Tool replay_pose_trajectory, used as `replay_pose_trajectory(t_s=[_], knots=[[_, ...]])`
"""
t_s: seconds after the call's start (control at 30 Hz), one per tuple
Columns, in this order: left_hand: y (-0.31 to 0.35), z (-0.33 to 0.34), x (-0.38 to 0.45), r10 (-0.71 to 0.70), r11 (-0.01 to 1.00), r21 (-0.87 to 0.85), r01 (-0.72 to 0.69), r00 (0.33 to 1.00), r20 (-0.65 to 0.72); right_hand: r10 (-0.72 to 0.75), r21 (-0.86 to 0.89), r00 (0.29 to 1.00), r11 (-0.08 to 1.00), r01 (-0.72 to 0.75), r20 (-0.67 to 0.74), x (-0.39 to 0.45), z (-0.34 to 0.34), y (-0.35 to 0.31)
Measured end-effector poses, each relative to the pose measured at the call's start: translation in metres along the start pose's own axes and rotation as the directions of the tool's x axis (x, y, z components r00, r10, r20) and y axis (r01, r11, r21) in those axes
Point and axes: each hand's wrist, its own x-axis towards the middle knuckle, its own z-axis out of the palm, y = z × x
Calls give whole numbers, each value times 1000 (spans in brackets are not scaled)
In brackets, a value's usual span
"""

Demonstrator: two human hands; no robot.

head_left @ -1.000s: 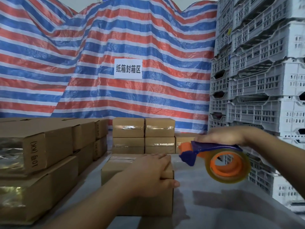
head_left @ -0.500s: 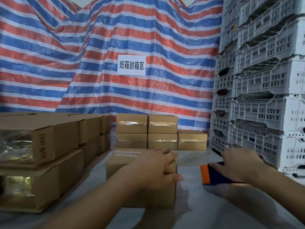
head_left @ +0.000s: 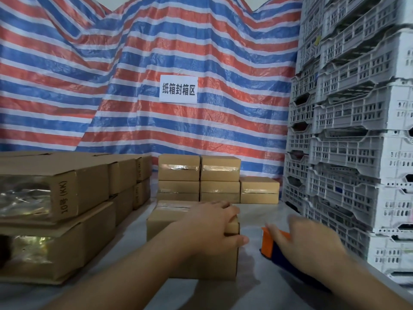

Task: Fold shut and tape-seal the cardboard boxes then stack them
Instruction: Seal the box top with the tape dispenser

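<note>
Where your right hand a second ago held the tape dispenser up in the air, the dispenser now lies on the surface, and that hand rests over it, blurred, so you cannot tell whether its fingers grip. Your left hand has stayed on the cardboard box in front of you, fingers curled over its top right edge. The box is closed; its contents are hidden. Sealed boxes stand stacked behind it, unsealed boxes at your left, grey crates at your right.
</note>
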Motion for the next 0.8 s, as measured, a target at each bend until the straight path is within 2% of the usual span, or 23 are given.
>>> replay_pose_trajectory(t_s=[0.03,0.1,0.13,0.2,0.3,0.37,0.43,0.5,0.57,0.63,0.73,0.8], knots=[[0,0,-1,-9,1000,-28,9,1000,-7,-51,221,998,974,55,-23,2,-5,-12],[-1,-1,-2,-37,992,-118,35,999,-17,-116,653,993,754,67,32,5,-15,-44],[0,-3,-2,-53,985,-165,50,999,-13,-143,760,984,650,12,107,7,-21,-60],[1,-9,-2,-44,970,-239,40,999,-13,-194,847,960,527,-71,201,12,-24,-87],[-5,-21,-7,8,948,-318,-17,1000,-28,-183,888,941,420,-186,284,14,-20,-108],[-20,-24,-20,-59,958,-285,44,997,-46,-139,908,944,345,-237,299,13,-13,-113],[-41,-19,-41,-190,940,-316,131,968,-163,-83,911,947,311,-271,310,13,-5,-113],[-60,-6,-61,-340,822,-549,151,903,-262,-33,921,945,234,-310,327,10,-1,-113],[-71,8,-75,-488,595,-793,132,843,-226,17,926,937,151,-347,348,5,4,-114],[-76,25,-78,-577,423,-893,154,806,-134,54,911,920,126,-393,389,-2,10,-116],[-72,38,-78,-631,170,-978,118,776,-16,70,881,884,73,-467,463,-10,16,-119],[-68,41,-80,-628,80,-991,104,778,30,41,876,877,44,-480,478,-12,17,-119]])
